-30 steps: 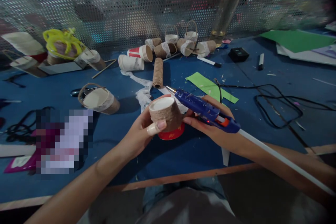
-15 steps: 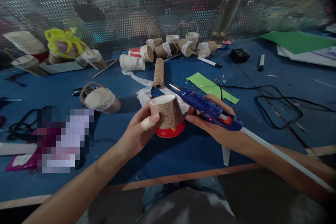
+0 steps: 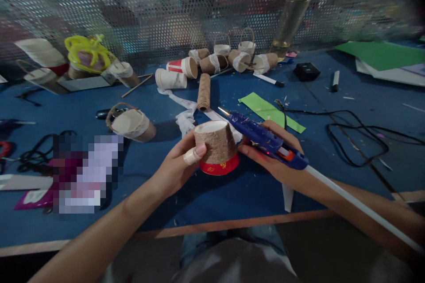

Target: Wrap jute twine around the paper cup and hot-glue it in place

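Note:
A paper cup [image 3: 217, 148], mostly wrapped in brown twine with a bare red band at the bottom, is gripped by my left hand [image 3: 181, 159]. The thumb of that hand has a bandage-like wrap and presses on the cup's side. My right hand [image 3: 280, 159] is wrapped around a blue glue gun [image 3: 262, 135], with a long white glue stick [image 3: 358, 203] running out of its back. Its metal tip points up and left, just above and behind the cup's rim, apart from it. Right fingertips are close to the cup's right side; whether they touch it I cannot tell.
Behind the cup lie a twine roll [image 3: 203, 93] and white lace [image 3: 186, 117]. A twine-handled cup basket [image 3: 134, 124] stands at left. Several cups lie near the mesh screen [image 3: 149, 9], beside a bottle [image 3: 294, 13]. A black cord [image 3: 345, 112] loops at right, near green paper [image 3: 268, 110].
The whole scene has shifted slightly to the right in view. Both hands keep their grips, and the cup and glue gun stay in nearly the same position relative to each other.

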Demonstrator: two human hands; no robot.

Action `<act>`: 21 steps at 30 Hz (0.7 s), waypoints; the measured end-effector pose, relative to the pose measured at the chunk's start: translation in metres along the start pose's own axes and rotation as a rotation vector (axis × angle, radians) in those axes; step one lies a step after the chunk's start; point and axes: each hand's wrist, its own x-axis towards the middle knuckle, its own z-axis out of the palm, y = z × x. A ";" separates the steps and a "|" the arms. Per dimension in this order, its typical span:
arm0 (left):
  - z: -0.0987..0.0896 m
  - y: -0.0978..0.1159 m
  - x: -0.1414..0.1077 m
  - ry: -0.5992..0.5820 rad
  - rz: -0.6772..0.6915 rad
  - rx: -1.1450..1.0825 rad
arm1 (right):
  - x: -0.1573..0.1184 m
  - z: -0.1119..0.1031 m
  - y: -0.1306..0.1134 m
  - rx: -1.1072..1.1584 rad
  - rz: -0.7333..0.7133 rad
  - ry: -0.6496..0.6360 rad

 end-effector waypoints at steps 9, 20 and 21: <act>-0.001 0.006 -0.004 -0.005 0.076 -0.081 | 0.008 0.002 0.015 0.118 0.158 -0.059; -0.006 0.008 0.003 0.034 0.076 -0.125 | 0.008 -0.014 -0.017 -0.031 -0.189 0.147; -0.006 0.008 0.004 0.032 0.094 -0.133 | 0.005 -0.015 -0.020 -0.045 -0.207 0.119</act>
